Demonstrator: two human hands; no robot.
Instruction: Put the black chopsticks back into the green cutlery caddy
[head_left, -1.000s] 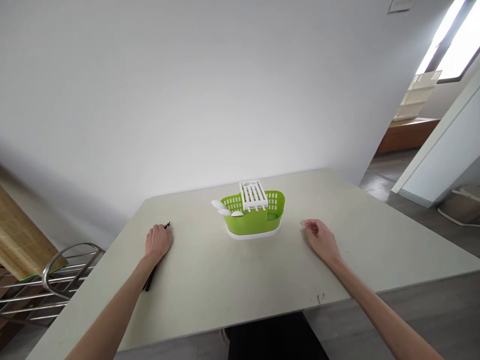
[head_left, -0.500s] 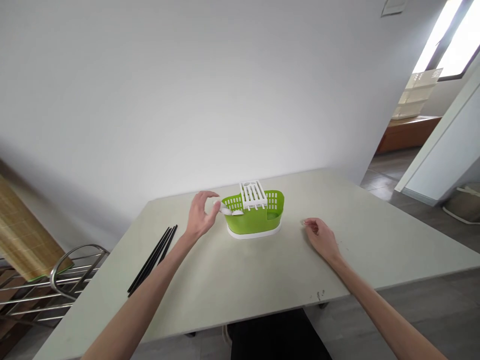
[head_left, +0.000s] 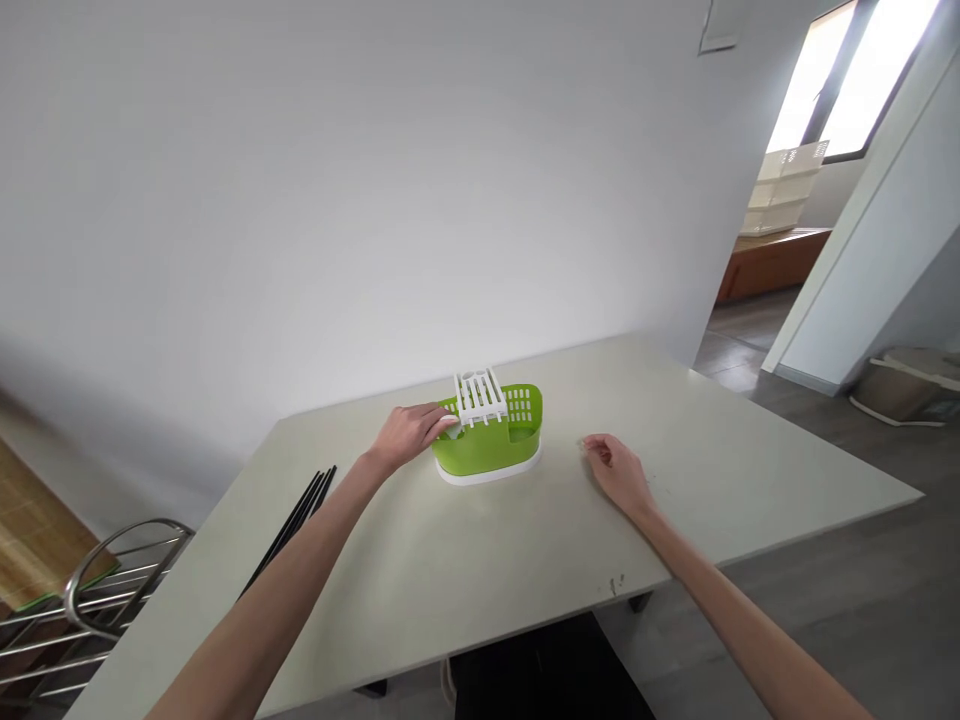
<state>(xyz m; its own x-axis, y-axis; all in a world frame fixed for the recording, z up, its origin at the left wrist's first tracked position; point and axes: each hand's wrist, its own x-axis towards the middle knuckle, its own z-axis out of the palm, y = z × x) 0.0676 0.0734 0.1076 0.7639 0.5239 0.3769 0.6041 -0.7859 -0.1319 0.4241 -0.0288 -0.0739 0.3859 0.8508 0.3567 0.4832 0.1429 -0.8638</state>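
Observation:
My left hand (head_left: 409, 434) reaches over the left end of a green plastic basket (head_left: 480, 450), its fingers closed around a white spoon (head_left: 451, 427). Only the rounded end of the spoon shows past my thumb; the hand hides the rest. Across the basket's top sits a white slotted rack (head_left: 481, 396), and the base is white. On the table to the right of the basket, apart from it, rests my right hand (head_left: 616, 472). Its fingers are curled in, with nothing visible held.
Several black chopsticks (head_left: 296, 515) lie on the table (head_left: 465, 560) at the left, partly behind my left forearm. A grey wall (head_left: 450, 200) stands along the table's far edge. To the left is a metal rack (head_left: 112, 590) beside a bamboo mat (head_left: 45, 520).
My left hand has moved from beside the spoons to over the basket's left end, and its fingers have closed in. The view has turned slightly right. My right hand keeps its pose.

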